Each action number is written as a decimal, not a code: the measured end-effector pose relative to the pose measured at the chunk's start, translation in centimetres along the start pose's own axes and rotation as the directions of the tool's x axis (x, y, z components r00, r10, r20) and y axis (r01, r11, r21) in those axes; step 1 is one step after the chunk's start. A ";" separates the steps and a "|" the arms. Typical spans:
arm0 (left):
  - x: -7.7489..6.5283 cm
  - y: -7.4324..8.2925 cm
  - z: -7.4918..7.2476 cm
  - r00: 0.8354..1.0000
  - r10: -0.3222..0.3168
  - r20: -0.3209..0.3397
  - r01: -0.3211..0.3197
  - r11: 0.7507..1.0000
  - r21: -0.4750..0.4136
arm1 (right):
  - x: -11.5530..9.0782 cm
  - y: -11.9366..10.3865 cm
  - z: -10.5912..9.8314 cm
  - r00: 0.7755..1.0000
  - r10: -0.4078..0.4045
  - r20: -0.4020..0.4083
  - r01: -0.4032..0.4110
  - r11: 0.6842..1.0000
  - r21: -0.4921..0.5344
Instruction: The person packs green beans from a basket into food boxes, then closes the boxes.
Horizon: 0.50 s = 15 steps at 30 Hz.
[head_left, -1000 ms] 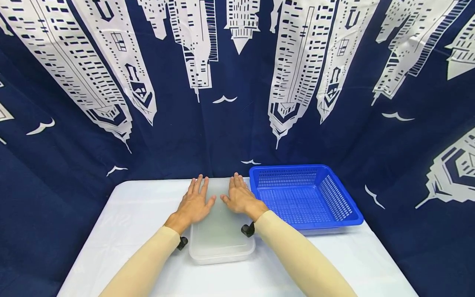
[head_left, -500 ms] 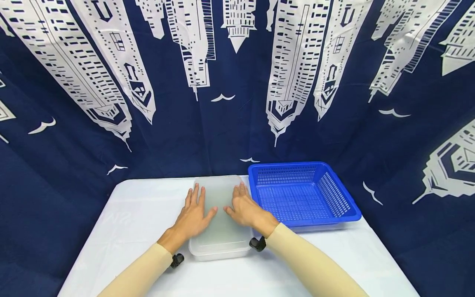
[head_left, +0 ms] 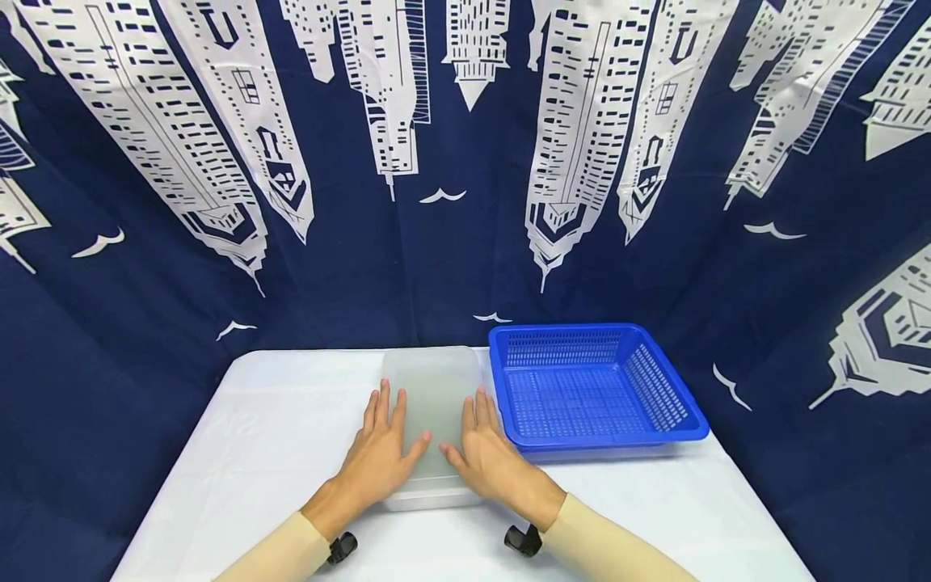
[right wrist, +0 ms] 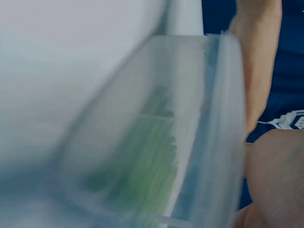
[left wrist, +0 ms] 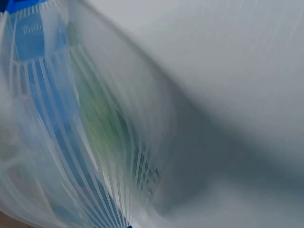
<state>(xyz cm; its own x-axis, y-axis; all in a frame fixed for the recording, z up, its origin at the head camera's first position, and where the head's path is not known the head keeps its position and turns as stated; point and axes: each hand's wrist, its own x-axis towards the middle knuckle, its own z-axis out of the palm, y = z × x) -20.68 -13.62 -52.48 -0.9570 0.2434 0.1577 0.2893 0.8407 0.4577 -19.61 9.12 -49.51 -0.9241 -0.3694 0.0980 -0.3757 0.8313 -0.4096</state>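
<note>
A translucent lidded plastic container (head_left: 432,372) lies lengthwise on the white table. My left hand (head_left: 374,459) rests on the left side of its lid, fingers extended and pointing away, thumb towards the middle. On the right side lies my right hand (head_left: 498,465), likewise with straight fingers, its thumb tip near the other thumb. Both palms hide much of the lid's near half. Through the cloudy wall in the right wrist view, green contents (right wrist: 142,166) show; their kind is too blurred to tell. The left wrist view also shows blurred green contents (left wrist: 99,111) behind the ribbed-looking wall.
A blue perforated plastic basket (head_left: 582,441) stands right of the container, close to my right hand. The white table (head_left: 269,453) extends to the left and in front. Behind hangs a navy curtain (head_left: 349,283) with white buildings and birds.
Both hands have slid along the lid towards me, from its far end to its near half, fingers still extended. The container and basket have stayed in place.
</note>
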 end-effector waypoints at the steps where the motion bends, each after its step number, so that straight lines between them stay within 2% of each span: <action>1: -0.2 0.1 0.0 1.000 0.004 -0.004 -0.004 1.000 0.003 | -0.3 0.1 0.3 1.000 -0.005 -0.012 0.005 1.000 -0.003; 8: -1.5 0.5 0.0 0.999 0.029 -0.018 -0.029 1.000 0.010 | -1.2 0.7 1.6 0.999 -0.019 -0.049 0.020 0.999 0.032; 15: -1.8 0.6 0.6 0.998 0.040 -0.053 -0.039 0.999 0.025 | -1.6 1.0 2.6 0.998 -0.009 -0.061 0.014 0.998 0.069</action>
<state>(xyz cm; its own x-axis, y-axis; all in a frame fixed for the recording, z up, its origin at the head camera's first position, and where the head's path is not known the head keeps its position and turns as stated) -18.76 -13.29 -53.04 -0.9422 0.2509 0.2221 0.3255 0.8425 0.4292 -18.33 9.44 -52.40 -0.9231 -0.3509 0.1573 -0.3825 0.7955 -0.4700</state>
